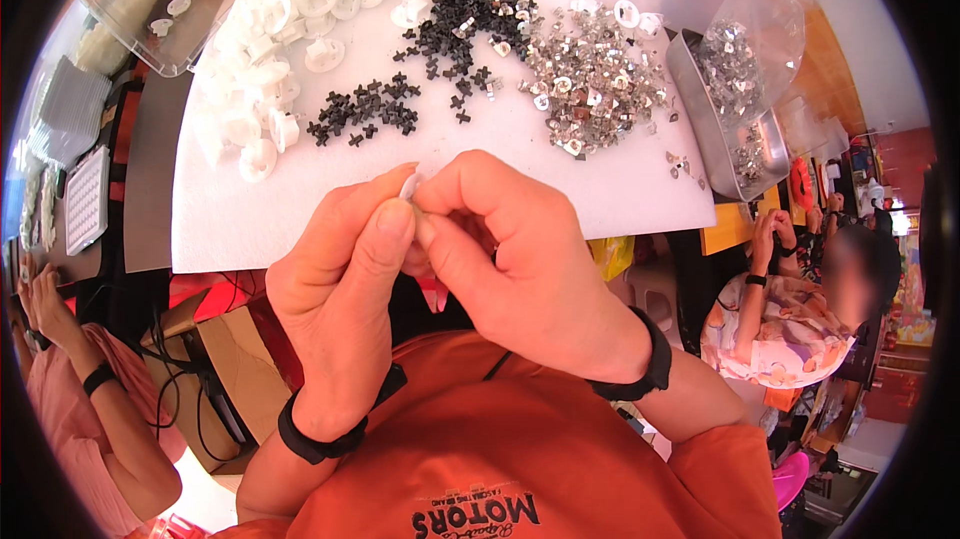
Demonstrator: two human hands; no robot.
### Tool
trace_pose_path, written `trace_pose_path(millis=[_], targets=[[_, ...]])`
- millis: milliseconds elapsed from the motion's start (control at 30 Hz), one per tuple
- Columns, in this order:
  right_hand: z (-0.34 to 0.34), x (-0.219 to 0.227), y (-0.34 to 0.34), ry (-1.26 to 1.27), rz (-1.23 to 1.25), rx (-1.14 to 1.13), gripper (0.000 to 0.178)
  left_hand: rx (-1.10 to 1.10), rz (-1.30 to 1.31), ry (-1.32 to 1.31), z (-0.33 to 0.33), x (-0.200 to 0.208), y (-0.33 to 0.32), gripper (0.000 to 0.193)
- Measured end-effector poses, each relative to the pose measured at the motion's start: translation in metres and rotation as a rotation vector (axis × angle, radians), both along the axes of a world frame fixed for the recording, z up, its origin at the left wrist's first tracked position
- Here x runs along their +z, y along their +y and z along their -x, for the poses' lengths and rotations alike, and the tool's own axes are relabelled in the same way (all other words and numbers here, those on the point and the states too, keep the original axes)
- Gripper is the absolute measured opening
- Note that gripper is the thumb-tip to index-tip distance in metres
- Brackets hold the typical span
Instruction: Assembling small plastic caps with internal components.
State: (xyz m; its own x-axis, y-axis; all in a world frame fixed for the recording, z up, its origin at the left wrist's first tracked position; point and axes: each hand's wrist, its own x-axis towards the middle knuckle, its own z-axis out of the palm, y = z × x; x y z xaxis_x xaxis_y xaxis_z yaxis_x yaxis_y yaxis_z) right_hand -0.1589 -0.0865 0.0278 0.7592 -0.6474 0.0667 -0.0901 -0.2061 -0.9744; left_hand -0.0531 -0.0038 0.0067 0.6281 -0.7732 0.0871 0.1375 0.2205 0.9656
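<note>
Above the near edge of a white foam sheet (pixel 480 171), my two hands meet at the fingertips. My left hand (pixel 345 264) pinches a small white plastic part (pixel 410 185) between thumb and forefinger. The thumb and curled forefinger of my right hand (pixel 510 254) press close against the same part; its far side is hidden by the fingers. Past my hands lie a small group of black cross-shaped pieces (pixel 368 109) and a bigger heap of black cross-shaped pieces (pixel 475 14). Small shiny metal clips (pixel 590 79) are piled to the right, and white round plastic parts (pixel 255 89) to the left.
A metal tray (pixel 735 154) with a plastic bag of metal pieces (pixel 735 64) stands at the right. A clear plastic bin (pixel 150 14) is at the far left, near a white gridded tray (pixel 87 199). Co-workers sit on both sides; a cardboard box (pixel 245 369) stands below left.
</note>
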Motion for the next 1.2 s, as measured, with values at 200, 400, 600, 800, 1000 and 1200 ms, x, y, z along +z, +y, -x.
trace_pose_path(millis=[200,400,600,800,1000,1200], targets=[[0.003,0.007,-0.015,0.003,0.045,0.046,0.004,-0.152,-0.016,0.299,-0.017,-0.002,0.000,0.027],[0.014,0.028,-0.071,0.336,0.500,0.039,0.012,-0.140,0.018,0.359,-0.027,-0.002,0.004,0.033],[-0.003,0.017,-0.084,0.468,0.941,0.230,0.015,-0.173,0.043,0.402,-0.026,0.002,0.004,0.031],[-0.004,0.013,-0.083,0.509,0.947,0.246,0.009,-0.168,-0.015,0.373,-0.025,0.002,0.007,0.034],[-0.004,0.006,-0.080,0.533,0.902,0.174,0.005,-0.149,-0.031,0.377,-0.025,0.002,0.008,0.036],[0.006,0.010,-0.073,0.544,0.843,0.190,0.004,-0.203,-0.016,0.403,-0.024,0.002,0.005,0.040]])
